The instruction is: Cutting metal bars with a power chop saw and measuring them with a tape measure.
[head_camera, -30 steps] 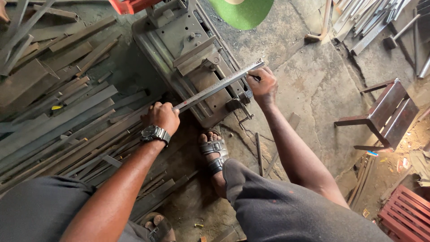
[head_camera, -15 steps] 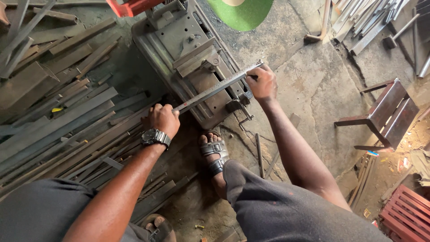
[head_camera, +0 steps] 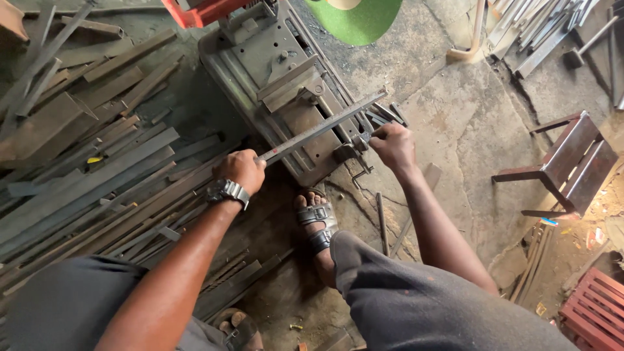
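We see a cracked concrete floor point(head_camera: 468, 123); the grey chop-saw base point(head_camera: 279, 84) sits on it; left of the saw lies a heap of metal strips point(head_camera: 84, 182); right of it stands a rusty stool point(head_camera: 565, 162); beyond, a red crate point(head_camera: 595, 305).

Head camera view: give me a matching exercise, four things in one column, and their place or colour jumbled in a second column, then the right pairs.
Things:
1. metal bar
2. cutting disc
3. wristwatch
4. small metal stool

Places or colours:
A. green, at the top edge
B. on the left wrist
C. on the floor at the right
D. lying across the saw's base, with the left hand gripping its near end

The right hand is at the clamp handle.

Pairs: 1-D, 2-A, 3-B, 4-C
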